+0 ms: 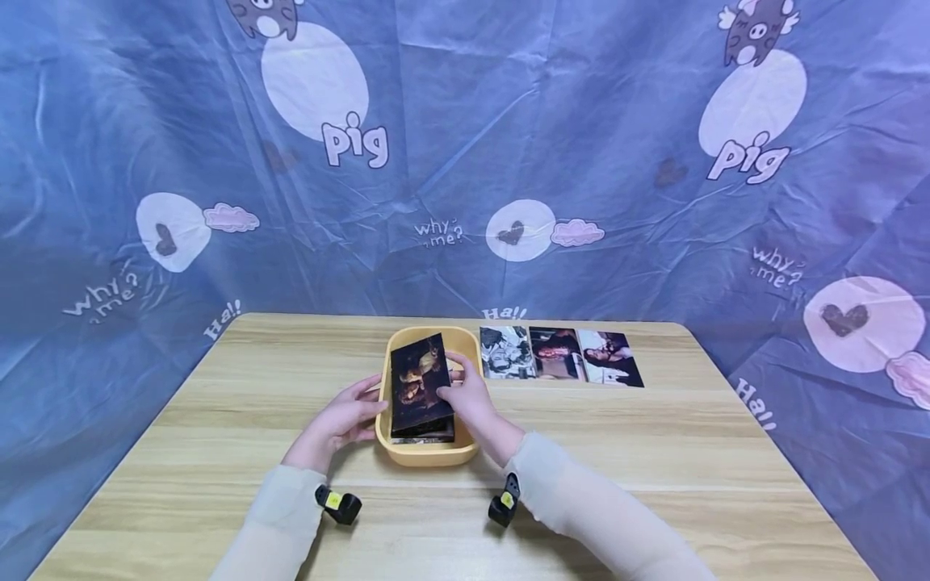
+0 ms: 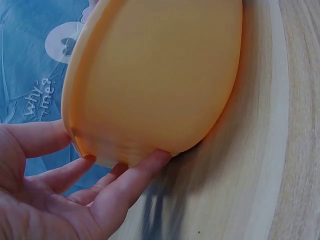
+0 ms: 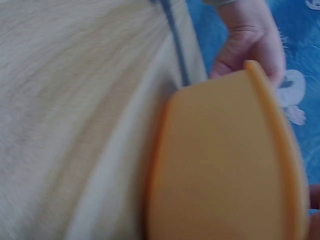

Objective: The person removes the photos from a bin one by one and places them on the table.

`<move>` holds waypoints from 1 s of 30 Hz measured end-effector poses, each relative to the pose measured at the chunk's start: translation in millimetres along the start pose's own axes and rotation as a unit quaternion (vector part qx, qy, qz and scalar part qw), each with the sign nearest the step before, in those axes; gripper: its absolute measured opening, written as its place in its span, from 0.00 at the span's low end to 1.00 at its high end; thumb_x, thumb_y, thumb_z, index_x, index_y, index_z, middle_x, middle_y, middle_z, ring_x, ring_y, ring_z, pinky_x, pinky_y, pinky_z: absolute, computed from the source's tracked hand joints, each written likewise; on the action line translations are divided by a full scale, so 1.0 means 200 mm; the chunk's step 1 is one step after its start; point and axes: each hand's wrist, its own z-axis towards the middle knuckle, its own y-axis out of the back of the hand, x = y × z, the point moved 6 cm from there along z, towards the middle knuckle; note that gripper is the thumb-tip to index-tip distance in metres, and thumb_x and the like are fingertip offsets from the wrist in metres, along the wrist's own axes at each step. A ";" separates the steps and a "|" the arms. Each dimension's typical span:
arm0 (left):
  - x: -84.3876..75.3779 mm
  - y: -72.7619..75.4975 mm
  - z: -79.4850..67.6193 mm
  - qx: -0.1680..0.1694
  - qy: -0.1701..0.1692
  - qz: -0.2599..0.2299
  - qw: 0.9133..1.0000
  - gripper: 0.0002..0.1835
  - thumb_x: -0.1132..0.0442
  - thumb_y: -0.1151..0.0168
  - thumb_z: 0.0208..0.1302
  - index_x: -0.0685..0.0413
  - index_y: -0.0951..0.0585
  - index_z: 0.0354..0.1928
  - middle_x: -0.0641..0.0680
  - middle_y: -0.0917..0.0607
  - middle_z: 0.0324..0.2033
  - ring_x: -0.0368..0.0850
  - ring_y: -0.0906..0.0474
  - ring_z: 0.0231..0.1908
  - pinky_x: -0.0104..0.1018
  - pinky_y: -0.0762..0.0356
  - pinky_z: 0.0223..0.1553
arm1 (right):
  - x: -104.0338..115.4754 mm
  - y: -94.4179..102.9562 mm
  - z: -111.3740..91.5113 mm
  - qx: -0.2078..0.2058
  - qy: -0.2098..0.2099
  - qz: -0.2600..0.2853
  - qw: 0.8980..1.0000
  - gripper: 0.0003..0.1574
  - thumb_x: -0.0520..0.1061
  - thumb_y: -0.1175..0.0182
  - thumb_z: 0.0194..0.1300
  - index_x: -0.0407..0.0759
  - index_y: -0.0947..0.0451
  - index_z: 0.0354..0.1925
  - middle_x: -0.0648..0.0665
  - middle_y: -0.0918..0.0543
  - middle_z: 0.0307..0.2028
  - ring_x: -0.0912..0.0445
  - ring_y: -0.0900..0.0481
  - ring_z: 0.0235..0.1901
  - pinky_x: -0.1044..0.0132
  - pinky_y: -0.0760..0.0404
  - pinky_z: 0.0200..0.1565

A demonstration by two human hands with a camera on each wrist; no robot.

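Observation:
A yellow plastic bin (image 1: 429,458) stands on the table with its long side running away from me. My left hand (image 1: 347,418) holds its left side, fingers against the outer wall; in the left wrist view the left hand (image 2: 65,195) touches the wall and rim. My right hand (image 1: 468,395) reaches over the right rim and pinches a dark photo print (image 1: 417,383) by its right edge, thumb on top. The print is tilted over the bin. Beneath it, more prints (image 1: 429,434) lie inside, mostly covered. Only fingertips of the right hand (image 3: 314,220) show in the right wrist view.
Right of the bin, three photo prints lie in a row along the table's far part: a black-and-white one (image 1: 506,353), a dark reddish one (image 1: 556,353) and one with a pale background (image 1: 609,358). A blue printed cloth (image 1: 450,161) hangs behind the wooden table (image 1: 610,460).

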 end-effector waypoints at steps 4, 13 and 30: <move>0.00 0.00 0.00 0.000 0.000 0.001 1.000 0.37 0.71 0.48 0.67 0.58 0.50 0.75 0.69 0.45 0.72 0.62 0.30 0.62 0.52 0.20 0.53 | 0.06 0.11 0.03 -0.017 -0.001 0.024 1.000 0.41 0.23 0.44 0.52 0.39 0.34 0.65 0.32 0.21 0.46 0.58 0.20 0.29 0.63 0.13 0.36; 0.00 0.00 0.00 -0.007 0.009 0.001 1.000 0.36 0.71 0.49 0.67 0.57 0.50 0.75 0.68 0.45 0.72 0.66 0.33 0.63 0.52 0.19 0.53 | 0.10 0.61 0.14 -0.090 -0.010 0.031 0.995 0.39 0.24 0.44 0.57 0.36 0.36 0.67 0.28 0.23 0.53 0.66 0.22 0.29 0.78 0.19 0.32; 0.00 0.01 0.00 -0.002 0.008 -0.004 1.000 0.36 0.71 0.49 0.68 0.57 0.50 0.75 0.69 0.45 0.72 0.57 0.24 0.56 0.49 0.18 0.51 | -0.08 1.69 0.21 -0.093 -0.092 0.133 0.983 0.21 0.30 0.49 0.67 0.54 0.19 0.30 0.62 0.18 0.24 0.69 0.21 0.27 0.80 0.20 0.34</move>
